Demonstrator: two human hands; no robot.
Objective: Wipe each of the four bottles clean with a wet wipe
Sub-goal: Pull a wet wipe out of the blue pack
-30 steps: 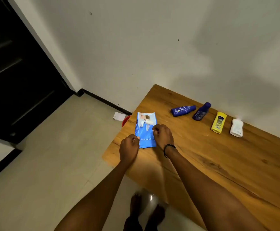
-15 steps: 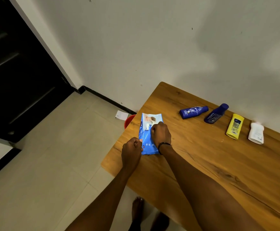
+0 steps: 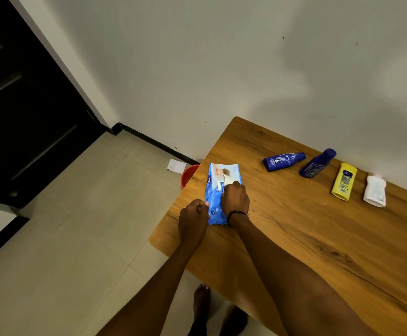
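Here, both hands [image 3: 235, 196] gripping wipes pack [image 3: 218, 187] near table [image 3: 318, 238] corner edge

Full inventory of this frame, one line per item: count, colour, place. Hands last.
wet wipe pack: 1, blue, flat near the table's left edge
dark blue bottles: 2, lying side by side at the far edge; second
yellow bottle: 1, lying right of the blue ones
white bottle: 1, lying rightmost
table: 1, brown wood, against the wall
red tub: 1, on the floor, partly hidden by the table
paper scrap: 1, white, on the floor by the wall
door: 1, dark, left
left hand: curled, gripping the pack's near edge
right hand: black wristband, pinching at the pack's flap
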